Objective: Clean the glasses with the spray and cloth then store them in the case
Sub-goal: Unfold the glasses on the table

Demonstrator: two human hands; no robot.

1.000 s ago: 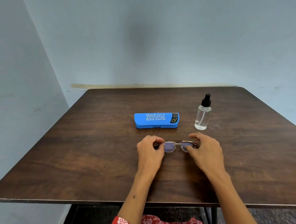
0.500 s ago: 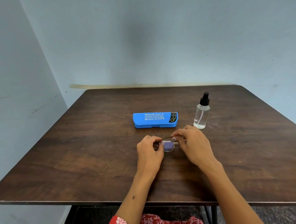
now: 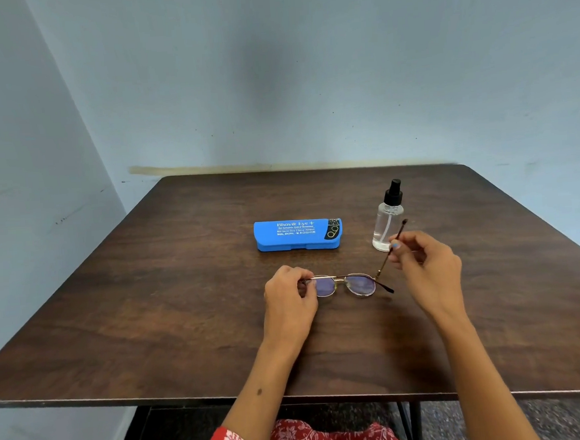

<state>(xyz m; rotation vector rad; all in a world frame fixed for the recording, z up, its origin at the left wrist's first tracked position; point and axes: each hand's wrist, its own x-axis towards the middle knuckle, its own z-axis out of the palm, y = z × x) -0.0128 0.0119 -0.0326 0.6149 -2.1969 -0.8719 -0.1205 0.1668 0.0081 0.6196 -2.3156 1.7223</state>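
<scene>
**Glasses held at both ends, one arm swung out**

While the right hand (image 3: pixel 425 262) pinches the opened arm of the glasses (image 3: pixel 346 284) between thumb and fingertips (image 3: pixel 395 245), the other fingers of that hand curl loosely above the table. The pinched arm rises at a slant from the right hinge toward the spray bottle, its dark tip showing beyond the fingers.

Left hand (image 3: pixel 289 297): fingers curled, thumb and fingertips gripping the left end of the frame at the hinge; the knuckles face the camera and hide the exact contact.

Glasses: thin metal frame, two tinted lenses, lying low over the table just in front of the person, between the two hands. A second arm runs folded behind the lenses, its dark end poking out at the right. Whether the frame rests on the wood or hangs just above it cannot be told.

Spray bottle (image 3: pixel 387 223): clear, black pump top, upright, just beyond the right hand's fingertips and partly crossed by the raised arm.

Case (image 3: pixel 298 234): bright blue, white printed lettering, a black patch at its right end, lid closed, lying flat beyond the glasses and left of the bottle, apart from both.

Table (image 3: pixel 150 298): dark wood grain, set into a corner of pale blue walls.

Person: bare forearms reaching in from below, red patterned cloth at the lap.
</scene>
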